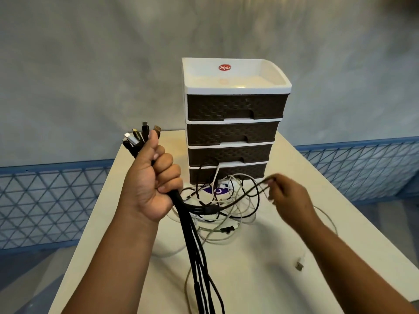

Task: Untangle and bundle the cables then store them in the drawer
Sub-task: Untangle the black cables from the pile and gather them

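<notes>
Left hand (151, 184): fist clamped round gathered black cables (197, 241), plugs up.
Right hand (286, 196): fingers pinching one strand.
Handling: light, floppy, snag-prone; best gripped near plugs.

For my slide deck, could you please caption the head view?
Left hand grips black cables; right hand pinches one strand from the tangle before closed drawers.

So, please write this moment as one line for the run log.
left hand: grips black cables | right hand: pinches one cable | tangle on table | drawers closed
</notes>
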